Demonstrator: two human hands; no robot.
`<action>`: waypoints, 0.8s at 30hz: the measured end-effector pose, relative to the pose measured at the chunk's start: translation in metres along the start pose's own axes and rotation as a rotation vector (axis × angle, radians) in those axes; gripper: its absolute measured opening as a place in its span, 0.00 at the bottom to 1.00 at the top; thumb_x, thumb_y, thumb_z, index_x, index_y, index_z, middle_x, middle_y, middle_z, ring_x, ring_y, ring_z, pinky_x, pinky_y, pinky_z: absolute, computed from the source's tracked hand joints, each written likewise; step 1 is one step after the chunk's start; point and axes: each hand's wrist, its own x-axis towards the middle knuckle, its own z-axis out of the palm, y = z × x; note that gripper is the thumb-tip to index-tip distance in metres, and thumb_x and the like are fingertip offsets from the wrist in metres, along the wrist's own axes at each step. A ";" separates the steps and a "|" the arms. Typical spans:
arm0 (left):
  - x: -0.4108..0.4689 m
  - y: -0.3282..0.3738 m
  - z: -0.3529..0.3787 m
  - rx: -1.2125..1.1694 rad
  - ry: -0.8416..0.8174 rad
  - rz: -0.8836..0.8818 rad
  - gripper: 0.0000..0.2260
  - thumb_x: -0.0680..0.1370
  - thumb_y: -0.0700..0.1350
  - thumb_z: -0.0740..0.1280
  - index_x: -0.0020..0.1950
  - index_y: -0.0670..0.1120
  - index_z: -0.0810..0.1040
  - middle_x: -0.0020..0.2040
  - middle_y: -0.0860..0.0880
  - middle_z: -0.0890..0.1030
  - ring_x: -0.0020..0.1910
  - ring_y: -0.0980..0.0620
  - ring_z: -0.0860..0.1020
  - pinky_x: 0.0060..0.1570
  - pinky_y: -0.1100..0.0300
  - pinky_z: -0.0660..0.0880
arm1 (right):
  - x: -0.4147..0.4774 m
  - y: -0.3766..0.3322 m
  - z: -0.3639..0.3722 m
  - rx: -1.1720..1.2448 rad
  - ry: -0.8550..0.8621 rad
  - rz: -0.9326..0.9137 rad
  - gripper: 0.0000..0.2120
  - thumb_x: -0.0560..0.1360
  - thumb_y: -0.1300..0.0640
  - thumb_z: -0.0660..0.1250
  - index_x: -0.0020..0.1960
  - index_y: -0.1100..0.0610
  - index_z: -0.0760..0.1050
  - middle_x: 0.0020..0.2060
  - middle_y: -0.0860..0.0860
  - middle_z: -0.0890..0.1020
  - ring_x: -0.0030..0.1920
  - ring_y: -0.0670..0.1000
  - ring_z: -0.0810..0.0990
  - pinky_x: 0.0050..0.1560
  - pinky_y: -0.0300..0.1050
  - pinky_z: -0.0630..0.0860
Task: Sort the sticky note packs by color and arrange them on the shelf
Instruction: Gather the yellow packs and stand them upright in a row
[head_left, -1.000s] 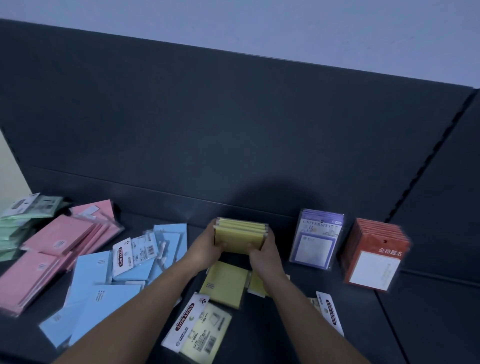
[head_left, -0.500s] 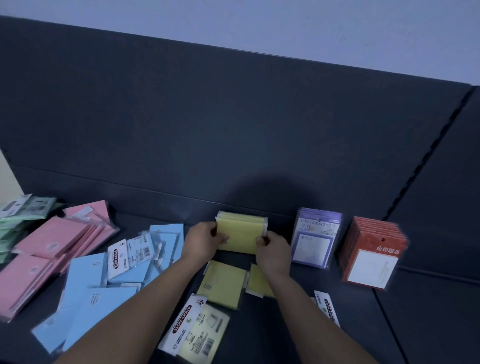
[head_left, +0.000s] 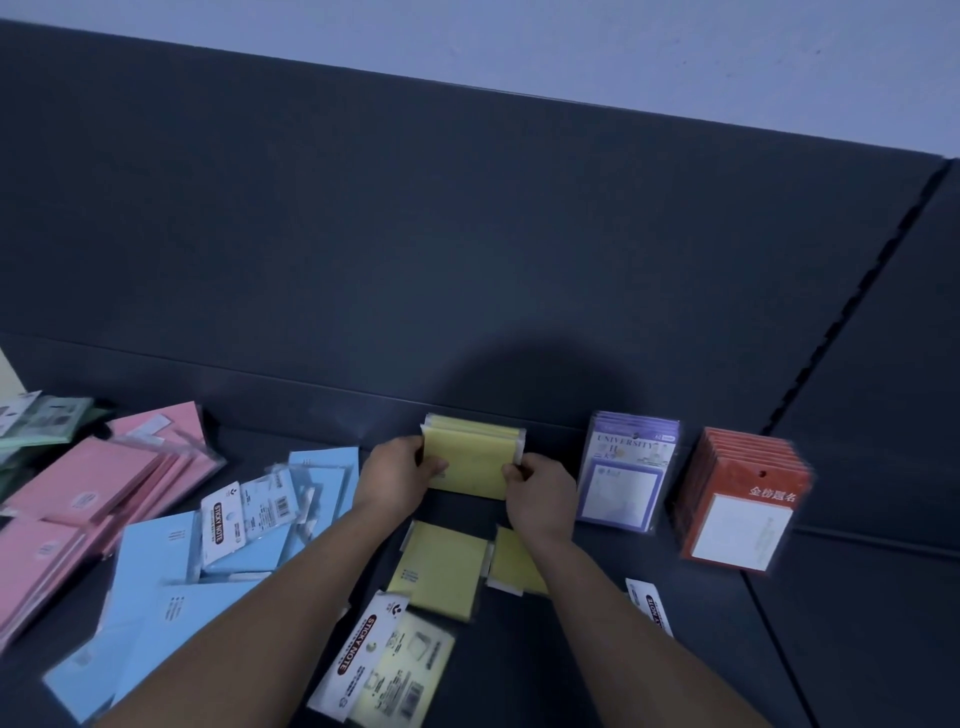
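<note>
Stack: upright yellow cellophane-wrapped sticky note packs (head_left: 470, 457), frame centre — probably light, slick (may fan apart).
Hands: left hand (head_left: 397, 478) and right hand (head_left: 540, 493) grip its side edges — likely the best hold.

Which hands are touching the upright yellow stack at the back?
Touching, both. The head view shows the left hand gripping the left edge of the yellow stack, and the right hand pinching its right edge; no gap at either.

I had both bare forearms stretched forward; my left hand (head_left: 400, 475) and right hand (head_left: 540, 499) gripped opposite edges of the upright stack of yellow sticky note packs (head_left: 470, 457), fingers curled.
</note>
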 end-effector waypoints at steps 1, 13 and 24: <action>-0.001 0.001 -0.001 0.016 -0.007 -0.003 0.15 0.77 0.49 0.68 0.34 0.46 0.69 0.32 0.51 0.73 0.33 0.52 0.72 0.29 0.61 0.65 | 0.000 0.000 -0.001 -0.002 -0.014 -0.001 0.11 0.79 0.58 0.63 0.44 0.64 0.79 0.37 0.54 0.80 0.38 0.49 0.74 0.31 0.40 0.63; -0.024 0.011 -0.019 0.071 -0.120 -0.104 0.22 0.75 0.50 0.70 0.62 0.42 0.67 0.56 0.47 0.77 0.50 0.50 0.74 0.44 0.59 0.69 | -0.028 0.007 -0.006 -0.160 -0.236 -0.116 0.16 0.73 0.46 0.68 0.55 0.55 0.76 0.51 0.53 0.80 0.54 0.55 0.77 0.51 0.46 0.74; -0.064 0.015 -0.045 0.462 -0.548 -0.016 0.27 0.68 0.54 0.75 0.62 0.48 0.70 0.58 0.51 0.75 0.53 0.52 0.74 0.46 0.59 0.71 | -0.059 -0.016 -0.015 -0.513 -0.485 -0.308 0.29 0.69 0.37 0.69 0.66 0.50 0.72 0.62 0.52 0.73 0.65 0.55 0.66 0.60 0.48 0.63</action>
